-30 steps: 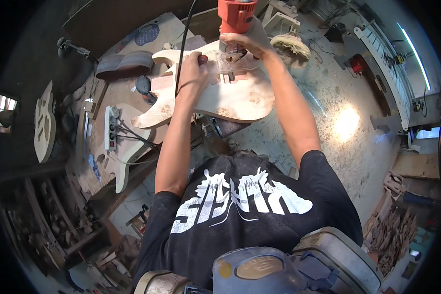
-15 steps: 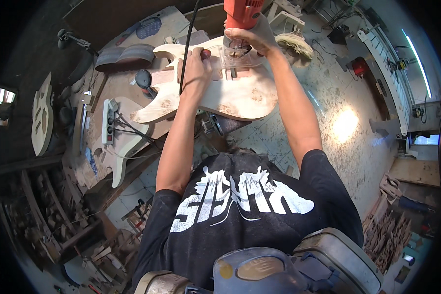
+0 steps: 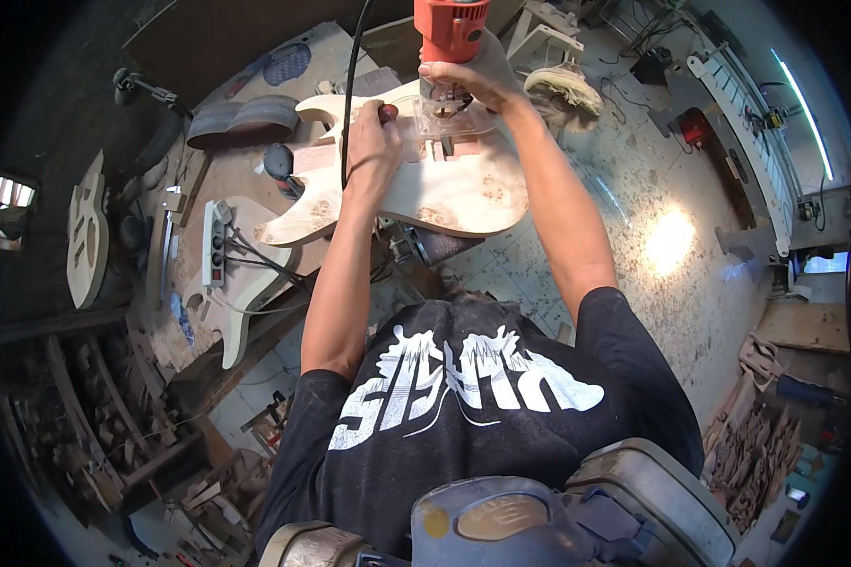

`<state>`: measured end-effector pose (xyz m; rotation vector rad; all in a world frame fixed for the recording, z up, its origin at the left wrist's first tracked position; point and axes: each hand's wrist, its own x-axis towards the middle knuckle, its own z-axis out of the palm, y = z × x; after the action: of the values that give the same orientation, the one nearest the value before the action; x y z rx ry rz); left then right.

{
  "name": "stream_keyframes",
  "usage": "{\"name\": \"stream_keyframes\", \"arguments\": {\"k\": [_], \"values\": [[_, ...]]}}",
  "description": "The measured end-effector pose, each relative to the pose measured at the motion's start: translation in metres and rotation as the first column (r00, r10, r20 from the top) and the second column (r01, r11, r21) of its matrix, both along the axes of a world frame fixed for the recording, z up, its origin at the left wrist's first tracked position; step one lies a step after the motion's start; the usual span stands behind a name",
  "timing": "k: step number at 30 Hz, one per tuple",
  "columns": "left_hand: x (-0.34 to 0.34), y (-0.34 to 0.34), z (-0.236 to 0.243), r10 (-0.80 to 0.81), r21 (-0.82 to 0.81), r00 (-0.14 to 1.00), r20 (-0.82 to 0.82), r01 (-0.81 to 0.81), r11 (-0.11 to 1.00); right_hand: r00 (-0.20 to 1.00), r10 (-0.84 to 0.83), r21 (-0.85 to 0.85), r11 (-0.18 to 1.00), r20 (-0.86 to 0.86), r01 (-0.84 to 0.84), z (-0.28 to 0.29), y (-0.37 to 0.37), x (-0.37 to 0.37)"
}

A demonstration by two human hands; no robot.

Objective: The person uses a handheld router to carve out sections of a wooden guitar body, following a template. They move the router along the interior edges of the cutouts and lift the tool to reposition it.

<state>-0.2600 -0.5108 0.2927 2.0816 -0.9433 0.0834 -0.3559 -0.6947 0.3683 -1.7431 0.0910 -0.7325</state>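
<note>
A pale guitar body (image 3: 444,194) with burl patches lies across the bench, its horns to the left. My right hand (image 3: 482,76) is closed round the lower housing of a red router (image 3: 449,26), whose clear base (image 3: 454,118) rests on the body over routed cavities. My left hand (image 3: 373,142) lies on the body left of the router, fingers curled at a red knob (image 3: 388,112). A black cord (image 3: 349,90) hangs down past that hand.
The bench (image 3: 156,321) holds another guitar body (image 3: 234,340), a power strip (image 3: 214,246), a sander (image 3: 279,165) and curved dark forms (image 3: 236,123). A guitar body (image 3: 85,236) stands at left, a wood rack (image 3: 85,397) below it, a white machine frame (image 3: 747,142) at right.
The router and my right hand moved slightly right, then back left over the last second. My left hand keeps its place by the red knob. The whole view shifted a little.
</note>
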Motion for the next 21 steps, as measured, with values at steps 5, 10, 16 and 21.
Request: {"name": "stream_keyframes", "arguments": {"k": [5, 10, 16, 21], "values": [[0.002, 0.001, 0.001, 0.013, 0.004, 1.000, -0.003, -0.013, 1.000, 1.000, 0.014, -0.005, 1.000, -0.001, -0.014, 0.001, 0.003, 0.002], [0.000, 0.006, 0.007, 0.011, 0.016, 1.000, -0.025, -0.011, 1.000, 1.000, -0.003, -0.008, 1.000, -0.019, 0.003, 0.004, 0.007, 0.003], [-0.004, 0.009, 0.015, 0.041, 0.019, 0.993, -0.108, -0.040, 0.999, 1.000, 0.013, 0.007, 1.000, -0.001, -0.013, 0.006, 0.012, 0.006], [0.003, 0.010, 0.008, 0.034, -0.013, 0.998, -0.048, -0.034, 0.999, 0.999, 0.002, -0.052, 0.999, 0.054, 0.001, -0.001, 0.008, 0.013]]}}
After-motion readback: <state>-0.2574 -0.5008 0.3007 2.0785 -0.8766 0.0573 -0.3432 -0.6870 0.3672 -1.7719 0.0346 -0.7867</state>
